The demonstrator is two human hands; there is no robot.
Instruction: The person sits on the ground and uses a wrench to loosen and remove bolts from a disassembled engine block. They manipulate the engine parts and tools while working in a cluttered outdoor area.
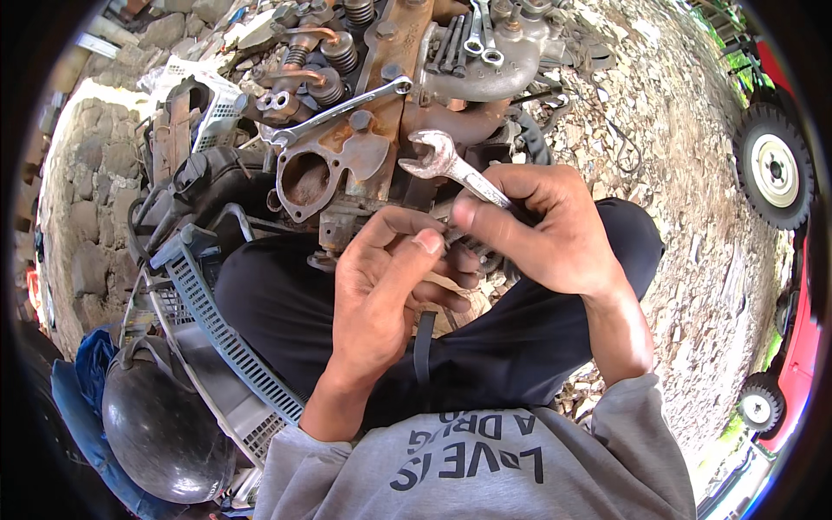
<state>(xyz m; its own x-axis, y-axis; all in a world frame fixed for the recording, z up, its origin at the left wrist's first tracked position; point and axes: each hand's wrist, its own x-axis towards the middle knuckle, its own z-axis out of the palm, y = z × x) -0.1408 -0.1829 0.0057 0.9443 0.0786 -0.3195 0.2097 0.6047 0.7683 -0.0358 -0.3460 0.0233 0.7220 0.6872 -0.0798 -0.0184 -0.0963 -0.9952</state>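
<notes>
My right hand is closed round a silver open-end wrench, its jaw pointing up and left toward the engine. Close beside it, my left hand has its thumb and forefinger pinched together at a small dark piece, too hidden to name. Both hands are over my lap, almost touching. Just beyond them stands a rusty engine with valve springs and a round port at its near end. A long combination wrench lies slantwise across the engine top.
Several bolts and two smaller wrenches lie on the engine's far right. Plastic crates and a black helmet are at my left. Stony ground spreads rightward to a red vehicle.
</notes>
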